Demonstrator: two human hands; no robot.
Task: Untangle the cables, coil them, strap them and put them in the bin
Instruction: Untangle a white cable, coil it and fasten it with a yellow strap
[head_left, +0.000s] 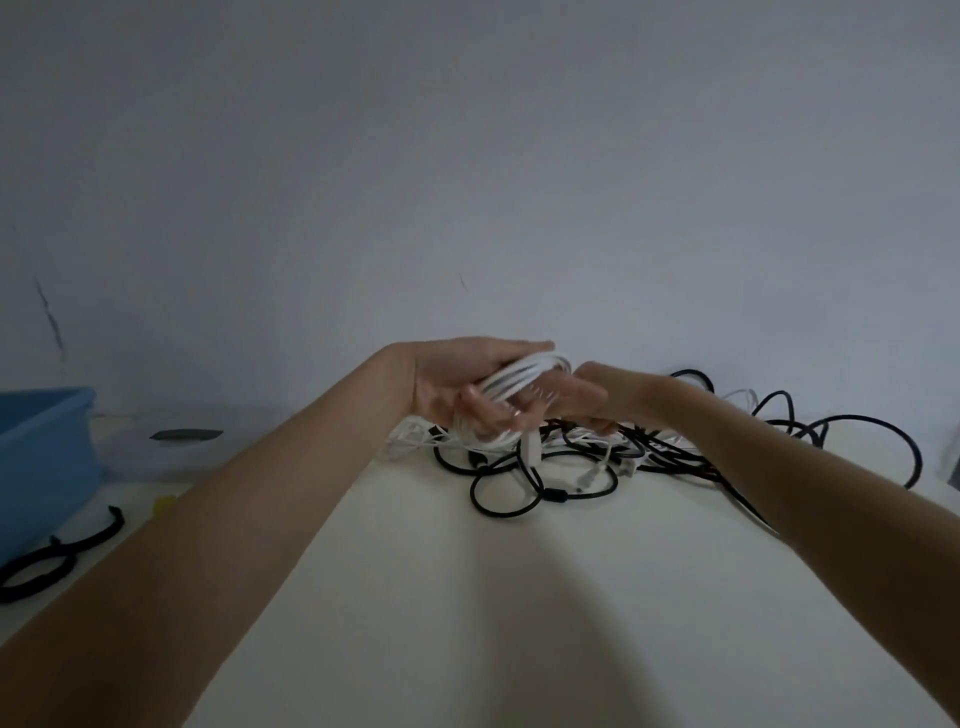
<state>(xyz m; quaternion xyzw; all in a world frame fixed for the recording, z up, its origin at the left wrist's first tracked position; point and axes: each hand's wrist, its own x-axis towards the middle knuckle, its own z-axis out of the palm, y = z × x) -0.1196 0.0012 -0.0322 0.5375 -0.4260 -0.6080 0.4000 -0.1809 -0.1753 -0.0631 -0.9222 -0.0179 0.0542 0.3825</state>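
White cable coil (524, 379) sits in my left hand (457, 387), fingers curled round it; my right hand (582, 397) looks blurred, grip unclear.

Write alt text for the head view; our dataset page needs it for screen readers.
Both hands, the left hand and the right hand, hold a white cable coil above tangled cables on a white table; blue bin at left.

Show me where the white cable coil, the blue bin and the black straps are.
white cable coil (524, 376), head view, on its top loops.
blue bin (44, 457), head view, on its near wall.
black straps (57, 553), head view, on one strap's middle.
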